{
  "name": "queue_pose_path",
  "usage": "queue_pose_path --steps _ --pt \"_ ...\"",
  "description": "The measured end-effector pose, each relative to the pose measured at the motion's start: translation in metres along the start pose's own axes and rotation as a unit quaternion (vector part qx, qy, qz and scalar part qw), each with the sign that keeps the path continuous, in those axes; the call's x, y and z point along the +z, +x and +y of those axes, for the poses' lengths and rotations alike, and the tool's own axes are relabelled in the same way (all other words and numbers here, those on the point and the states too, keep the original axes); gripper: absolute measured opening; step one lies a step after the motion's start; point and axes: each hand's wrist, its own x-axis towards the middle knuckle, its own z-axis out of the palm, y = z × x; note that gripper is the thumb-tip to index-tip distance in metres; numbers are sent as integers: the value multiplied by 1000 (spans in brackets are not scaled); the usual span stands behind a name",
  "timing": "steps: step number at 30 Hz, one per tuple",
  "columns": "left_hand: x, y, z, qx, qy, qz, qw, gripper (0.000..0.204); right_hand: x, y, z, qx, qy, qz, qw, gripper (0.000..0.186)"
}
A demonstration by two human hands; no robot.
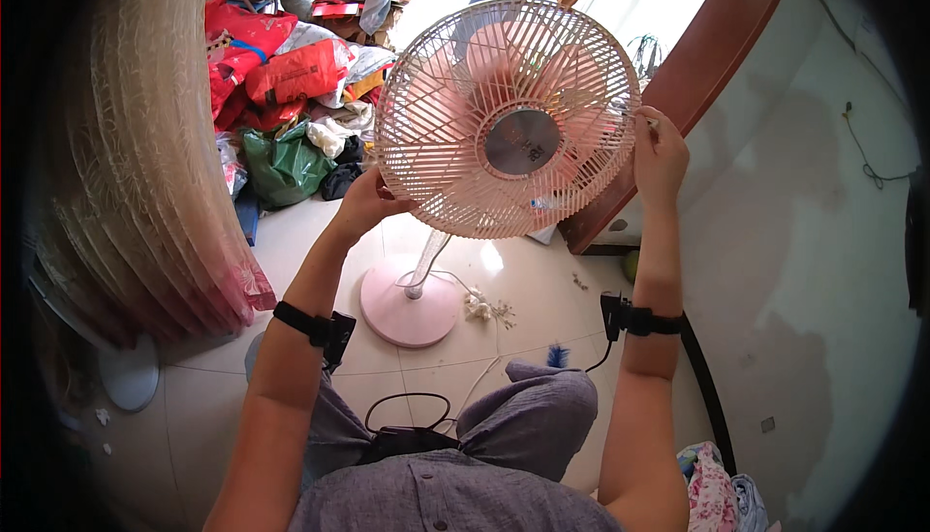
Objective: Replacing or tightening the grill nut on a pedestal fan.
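Observation:
A pedestal fan with a pale pink front grille (pixel 436 159) stands before me, its head tilted up toward me. Pink blades show through the grille bars, around a grey round centre cap (pixel 523 140). My left hand (pixel 370 206) grips the grille's lower left rim, thumb in front and fingers partly hidden behind it. On the right side of the rim, my right hand (pixel 662 156) has its fingertips closed on the edge. The fan's pole (pixel 427 263) drops to a round pink base (pixel 412 314) on the floor.
Bags and clothes (pixel 291 77) are piled at the back left, beside a sheer curtain (pixel 165 144). A brown wooden panel (pixel 722 47) slants behind the fan at the right. White artificial flowers (pixel 479 305), a blue feathery thing (pixel 558 355) and a pale cord (pixel 481 377) lie on the tiles.

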Motion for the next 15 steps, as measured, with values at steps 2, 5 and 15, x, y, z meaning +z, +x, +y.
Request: queue_pose_path --steps 2,5,15 --pt "3 4 -4 -3 12 -2 1000 51 5 5 12 -32 -36 -5 999 14" --pt "1 3 -7 11 18 10 1000 51 14 2 7 -39 -48 -15 998 14" --pt "-1 4 -6 35 16 9 999 50 4 8 4 -114 -83 -37 989 13"
